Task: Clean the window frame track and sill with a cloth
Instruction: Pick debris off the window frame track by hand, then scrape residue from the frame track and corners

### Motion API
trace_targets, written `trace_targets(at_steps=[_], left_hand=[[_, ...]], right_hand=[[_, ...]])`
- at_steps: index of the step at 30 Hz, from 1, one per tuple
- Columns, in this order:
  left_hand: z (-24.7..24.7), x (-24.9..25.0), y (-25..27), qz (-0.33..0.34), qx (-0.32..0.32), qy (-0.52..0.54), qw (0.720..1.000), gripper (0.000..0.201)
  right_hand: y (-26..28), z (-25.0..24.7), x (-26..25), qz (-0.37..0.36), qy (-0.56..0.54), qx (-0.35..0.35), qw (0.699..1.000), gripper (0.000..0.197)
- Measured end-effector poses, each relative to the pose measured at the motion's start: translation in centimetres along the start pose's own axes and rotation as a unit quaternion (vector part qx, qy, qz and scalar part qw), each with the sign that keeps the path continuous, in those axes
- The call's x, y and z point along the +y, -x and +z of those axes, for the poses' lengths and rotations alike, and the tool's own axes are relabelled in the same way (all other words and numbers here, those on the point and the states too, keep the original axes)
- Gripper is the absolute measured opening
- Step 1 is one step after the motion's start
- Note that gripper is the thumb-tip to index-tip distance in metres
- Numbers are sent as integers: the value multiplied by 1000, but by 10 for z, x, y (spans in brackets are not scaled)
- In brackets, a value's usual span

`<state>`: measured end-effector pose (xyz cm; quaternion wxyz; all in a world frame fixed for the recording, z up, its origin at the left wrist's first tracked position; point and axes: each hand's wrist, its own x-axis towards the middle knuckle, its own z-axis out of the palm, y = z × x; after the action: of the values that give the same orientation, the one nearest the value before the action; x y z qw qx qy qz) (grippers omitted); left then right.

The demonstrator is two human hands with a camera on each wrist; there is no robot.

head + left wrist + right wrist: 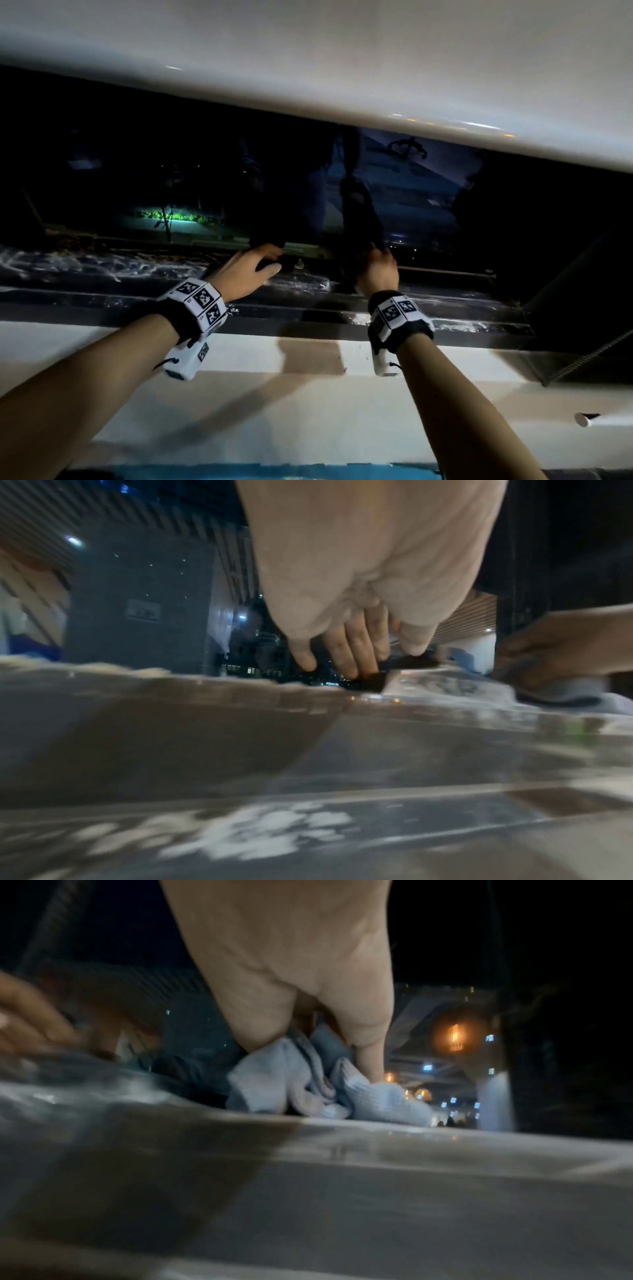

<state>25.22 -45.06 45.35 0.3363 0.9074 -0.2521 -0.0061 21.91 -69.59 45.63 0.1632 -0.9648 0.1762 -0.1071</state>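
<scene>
The dark window sill (102, 303) and the track (144, 262) behind it carry white dust streaks. My right hand (378, 270) reaches into the track and grips a crumpled light blue cloth (308, 1091), pressing it down against the frame; in the head view the hand hides the cloth. It shows again under my right hand in the left wrist view, cloth (575, 693). My left hand (253, 270) is a little to the left, its fingers (346, 647) nearly straight and resting on a dark rail (366, 681) at the track's far edge. It holds nothing.
Dark window glass (205, 164) rises behind the track, with night lights outside. A white wall ledge (308, 394) runs below the sill. A dark slanted frame piece (568, 287) closes the right end. Dust patches (260, 831) lie on the sill.
</scene>
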Motion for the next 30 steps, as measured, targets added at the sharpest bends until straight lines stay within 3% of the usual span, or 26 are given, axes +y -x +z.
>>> trace_targets(at_steps=[5,8,13,16,20,24,27,30], left_hand=[[-23,-35,10,-1,1,34,999,29],[-32,-52,16,5,-4,41,999,26],[-40,-72,20,17,7,69,997,23],[-44,-73,21,34,23,84,996,23],[-46,-60,15,55,47,124,990,27],[-40,-34,4,32,8,271,962,51],[-29,-21,-3,10,34,357,933,72],[-27,-10,-10,-20,109,457,882,59]], right_hand=[[-12,12,-61,6,2,-32,999,37],[-20,5,-70,44,-9,-37,998,40],[-15,5,-74,8,-18,-33,999,23],[-9,3,-78,-25,-17,3,1000,15],[6,-7,-105,-85,-97,112,985,14],[24,-8,-140,-140,-233,163,948,9],[36,-5,-157,-116,-317,99,936,9],[35,0,-155,-139,-402,-34,904,13]])
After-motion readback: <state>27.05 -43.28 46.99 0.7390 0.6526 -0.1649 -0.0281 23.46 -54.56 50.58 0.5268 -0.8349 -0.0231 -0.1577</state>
